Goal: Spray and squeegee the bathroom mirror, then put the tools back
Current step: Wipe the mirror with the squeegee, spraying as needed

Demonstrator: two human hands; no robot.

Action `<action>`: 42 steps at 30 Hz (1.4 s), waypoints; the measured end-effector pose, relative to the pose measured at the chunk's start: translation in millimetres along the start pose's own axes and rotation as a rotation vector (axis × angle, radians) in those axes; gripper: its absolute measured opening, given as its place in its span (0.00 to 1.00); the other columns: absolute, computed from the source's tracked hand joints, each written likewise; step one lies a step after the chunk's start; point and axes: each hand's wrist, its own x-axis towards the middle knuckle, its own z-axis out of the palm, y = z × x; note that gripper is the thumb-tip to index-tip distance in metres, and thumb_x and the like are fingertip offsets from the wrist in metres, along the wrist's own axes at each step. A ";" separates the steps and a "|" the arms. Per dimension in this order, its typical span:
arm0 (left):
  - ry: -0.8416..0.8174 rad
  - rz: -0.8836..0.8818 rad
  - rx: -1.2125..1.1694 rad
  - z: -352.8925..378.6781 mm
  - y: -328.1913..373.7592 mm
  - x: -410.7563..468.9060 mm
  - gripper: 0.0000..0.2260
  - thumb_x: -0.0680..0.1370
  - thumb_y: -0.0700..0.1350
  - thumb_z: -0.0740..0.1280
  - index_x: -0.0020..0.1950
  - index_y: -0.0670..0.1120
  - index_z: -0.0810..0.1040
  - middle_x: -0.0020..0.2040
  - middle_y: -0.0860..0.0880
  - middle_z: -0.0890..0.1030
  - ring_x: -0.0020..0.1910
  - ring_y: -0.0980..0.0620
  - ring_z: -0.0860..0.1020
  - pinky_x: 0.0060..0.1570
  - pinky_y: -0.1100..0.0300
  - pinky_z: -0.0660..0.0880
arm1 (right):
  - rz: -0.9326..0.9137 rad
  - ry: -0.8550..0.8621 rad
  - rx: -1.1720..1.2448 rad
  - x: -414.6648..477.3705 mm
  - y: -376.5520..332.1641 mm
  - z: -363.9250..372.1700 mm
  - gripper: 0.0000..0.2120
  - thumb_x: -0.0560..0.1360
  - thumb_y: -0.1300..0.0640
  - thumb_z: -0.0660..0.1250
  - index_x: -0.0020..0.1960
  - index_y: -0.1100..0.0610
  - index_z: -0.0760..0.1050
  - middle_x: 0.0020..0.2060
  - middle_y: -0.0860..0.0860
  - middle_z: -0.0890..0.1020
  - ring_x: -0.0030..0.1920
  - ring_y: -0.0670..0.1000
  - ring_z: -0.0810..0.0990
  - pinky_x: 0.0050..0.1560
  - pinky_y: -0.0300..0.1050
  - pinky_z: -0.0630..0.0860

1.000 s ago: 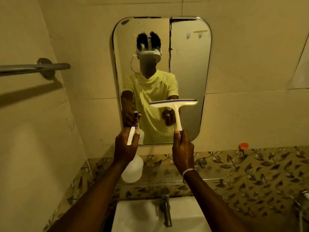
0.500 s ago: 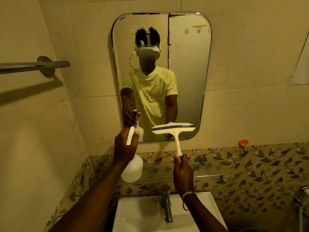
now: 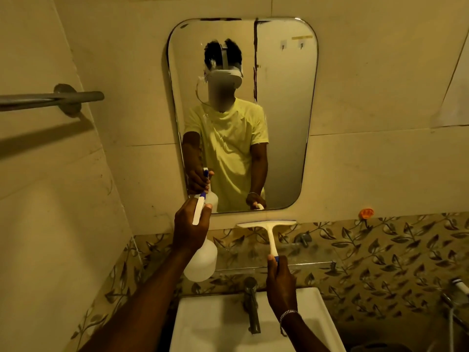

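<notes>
Tools at the mirror [image 3: 286, 123].
Your left grip [image 3: 190, 224] curls round the spray bottle [image 3: 203, 261]; your right grip [image 3: 280, 283] clasps the squeegee [image 3: 270, 235] handle, blade level just below the glass.

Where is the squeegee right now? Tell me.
Head view, just right of centre: the right hand grips the squeegee by its handle, blade just below the mirror, above the tap, right of the spray bottle.
</notes>
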 end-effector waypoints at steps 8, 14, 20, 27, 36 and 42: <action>0.007 -0.006 0.005 3.6 4.0 -6.0 0.05 0.80 0.42 0.70 0.50 0.40 0.79 0.41 0.44 0.81 0.39 0.48 0.80 0.37 0.48 0.81 | -0.121 0.108 0.033 4.6 -43.4 -28.5 0.13 0.78 0.34 0.54 0.48 0.41 0.70 0.30 0.49 0.78 0.27 0.48 0.77 0.24 0.42 0.73; 0.012 -0.010 -0.012 5.5 12.8 -2.5 0.04 0.80 0.41 0.70 0.49 0.40 0.79 0.40 0.45 0.81 0.39 0.49 0.81 0.37 0.47 0.81 | -0.416 0.233 0.073 96.8 -174.8 -83.8 0.10 0.85 0.45 0.58 0.47 0.47 0.69 0.27 0.47 0.74 0.25 0.43 0.74 0.22 0.32 0.64; 0.023 0.015 -0.047 12.0 15.6 -2.2 0.10 0.79 0.48 0.68 0.48 0.41 0.80 0.39 0.45 0.81 0.39 0.49 0.81 0.37 0.45 0.81 | -0.556 0.319 0.097 177.1 -294.8 -129.8 0.14 0.85 0.44 0.57 0.49 0.54 0.71 0.29 0.44 0.72 0.26 0.34 0.74 0.22 0.27 0.66; 0.009 0.052 -0.044 23.1 17.5 3.9 0.06 0.79 0.50 0.66 0.48 0.48 0.77 0.38 0.50 0.79 0.37 0.54 0.80 0.34 0.46 0.80 | -0.543 0.325 0.059 221.8 -340.9 -139.6 0.19 0.85 0.44 0.56 0.53 0.60 0.74 0.31 0.43 0.74 0.27 0.33 0.75 0.26 0.24 0.68; 0.010 0.041 -0.025 33.7 10.2 7.9 0.10 0.79 0.49 0.66 0.53 0.43 0.80 0.43 0.47 0.82 0.41 0.50 0.81 0.40 0.45 0.82 | -0.522 0.311 0.049 203.7 -286.8 -117.7 0.16 0.85 0.44 0.57 0.48 0.55 0.70 0.30 0.43 0.72 0.28 0.32 0.75 0.25 0.26 0.67; -0.003 0.038 -0.041 36.1 9.0 6.6 0.10 0.80 0.49 0.67 0.54 0.43 0.80 0.44 0.49 0.81 0.42 0.51 0.81 0.42 0.46 0.83 | -0.442 0.250 0.003 154.4 -185.2 -88.6 0.15 0.85 0.43 0.56 0.48 0.52 0.69 0.29 0.46 0.73 0.29 0.41 0.75 0.25 0.32 0.67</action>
